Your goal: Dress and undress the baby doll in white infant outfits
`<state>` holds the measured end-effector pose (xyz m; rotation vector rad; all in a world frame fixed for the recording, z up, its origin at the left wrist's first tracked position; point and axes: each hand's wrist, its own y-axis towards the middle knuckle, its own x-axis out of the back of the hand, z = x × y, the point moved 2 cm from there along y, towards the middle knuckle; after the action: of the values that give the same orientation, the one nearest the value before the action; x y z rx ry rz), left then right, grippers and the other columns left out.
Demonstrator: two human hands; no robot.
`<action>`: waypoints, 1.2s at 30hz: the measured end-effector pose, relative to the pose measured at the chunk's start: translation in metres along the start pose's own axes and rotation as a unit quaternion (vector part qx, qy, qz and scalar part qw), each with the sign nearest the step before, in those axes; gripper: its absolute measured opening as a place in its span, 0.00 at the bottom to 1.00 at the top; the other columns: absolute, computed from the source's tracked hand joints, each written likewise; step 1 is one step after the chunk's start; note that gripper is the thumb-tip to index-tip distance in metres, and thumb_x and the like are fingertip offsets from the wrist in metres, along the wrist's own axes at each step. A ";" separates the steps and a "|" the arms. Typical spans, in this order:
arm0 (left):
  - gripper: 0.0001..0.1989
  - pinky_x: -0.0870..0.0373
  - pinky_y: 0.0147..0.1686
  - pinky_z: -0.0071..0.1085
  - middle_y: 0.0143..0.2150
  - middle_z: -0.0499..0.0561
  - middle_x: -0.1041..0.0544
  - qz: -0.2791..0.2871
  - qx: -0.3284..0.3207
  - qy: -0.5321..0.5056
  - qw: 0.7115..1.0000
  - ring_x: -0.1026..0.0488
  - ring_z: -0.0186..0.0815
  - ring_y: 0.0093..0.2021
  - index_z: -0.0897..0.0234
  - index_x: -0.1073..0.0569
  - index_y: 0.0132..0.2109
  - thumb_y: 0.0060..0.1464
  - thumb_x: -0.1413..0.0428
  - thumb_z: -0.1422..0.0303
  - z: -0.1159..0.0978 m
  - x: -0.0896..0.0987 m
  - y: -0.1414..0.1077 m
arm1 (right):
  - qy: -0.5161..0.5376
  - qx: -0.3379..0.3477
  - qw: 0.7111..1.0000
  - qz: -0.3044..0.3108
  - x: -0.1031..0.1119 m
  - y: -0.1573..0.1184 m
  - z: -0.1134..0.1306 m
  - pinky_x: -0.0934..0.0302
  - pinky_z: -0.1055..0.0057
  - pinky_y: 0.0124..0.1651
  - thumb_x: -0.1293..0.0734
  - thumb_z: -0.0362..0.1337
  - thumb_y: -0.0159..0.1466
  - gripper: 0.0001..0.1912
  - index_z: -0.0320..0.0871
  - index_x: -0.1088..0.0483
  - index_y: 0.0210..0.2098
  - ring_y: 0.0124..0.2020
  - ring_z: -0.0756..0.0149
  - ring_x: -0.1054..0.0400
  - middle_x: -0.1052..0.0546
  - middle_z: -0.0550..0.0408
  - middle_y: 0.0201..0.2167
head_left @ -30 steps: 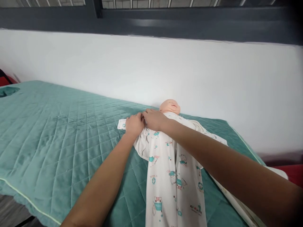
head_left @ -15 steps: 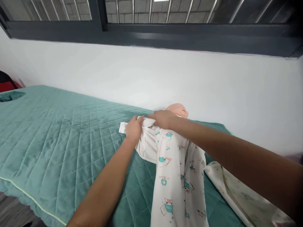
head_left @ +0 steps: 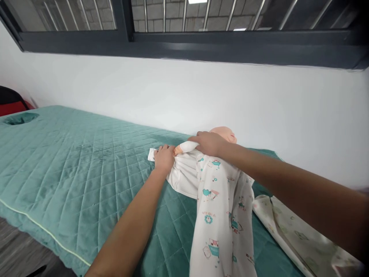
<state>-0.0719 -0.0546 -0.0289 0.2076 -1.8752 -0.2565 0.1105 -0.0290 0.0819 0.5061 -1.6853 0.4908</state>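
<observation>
Fingers of the person's left hand (head_left: 164,158) are curled in a close grip around the end of a doll's arm (head_left: 178,150), its smooth, peach-toned surface showing beside the knuckles. Those of the right hand (head_left: 210,143) lie bent over the rounded white upper part of that arm; their tips are partly hidden, so whether they pinch or merely press cannot be told. The doll (head_left: 223,132) lies near the smooth white wall (head_left: 173,96), its rounded head partly behind the right hand. Over its body spreads a soft white garment (head_left: 211,215), printed with teal and pink figures, its long folds running toward the person; a plain, creased panel shows near the left wrist, and a flat, squared cuff (head_left: 151,154) lies beyond that hand. Beneath is a velvety teal cover (head_left: 86,173), quilted in diamonds; a folded pale cloth (head_left: 300,231) rests at right.
</observation>
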 end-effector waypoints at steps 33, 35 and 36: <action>0.21 0.40 0.56 0.44 0.55 0.57 0.26 -0.039 -0.105 0.071 0.991 0.32 0.48 0.55 0.60 0.35 0.61 0.62 0.50 0.69 -0.015 -0.012 0.010 | 0.169 -0.266 0.930 -0.188 -0.102 -0.130 -0.069 0.42 0.55 0.61 0.45 0.38 0.69 0.24 0.42 0.35 0.62 0.60 0.50 0.36 0.28 0.44 0.60; 0.21 0.40 0.55 0.44 0.55 0.58 0.26 -0.043 -0.102 0.085 0.990 0.32 0.48 0.55 0.61 0.34 0.61 0.62 0.51 0.70 -0.015 -0.011 0.008 | 0.149 -0.269 0.936 -0.174 -0.103 -0.133 -0.070 0.39 0.56 0.58 0.45 0.35 0.68 0.25 0.44 0.36 0.63 0.58 0.50 0.34 0.29 0.44 0.60; 0.21 0.39 0.55 0.43 0.55 0.58 0.25 -0.043 -0.098 0.092 0.990 0.31 0.48 0.55 0.61 0.34 0.61 0.62 0.52 0.71 -0.015 -0.011 0.008 | 0.142 -0.273 0.936 -0.169 -0.103 -0.133 -0.071 0.38 0.56 0.57 0.46 0.33 0.68 0.25 0.45 0.36 0.63 0.57 0.50 0.33 0.29 0.45 0.60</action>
<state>-0.0545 -0.0454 -0.0319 0.1718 -1.6484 -0.4623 0.2610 -0.0899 -0.0019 0.2850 -1.3400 -0.1568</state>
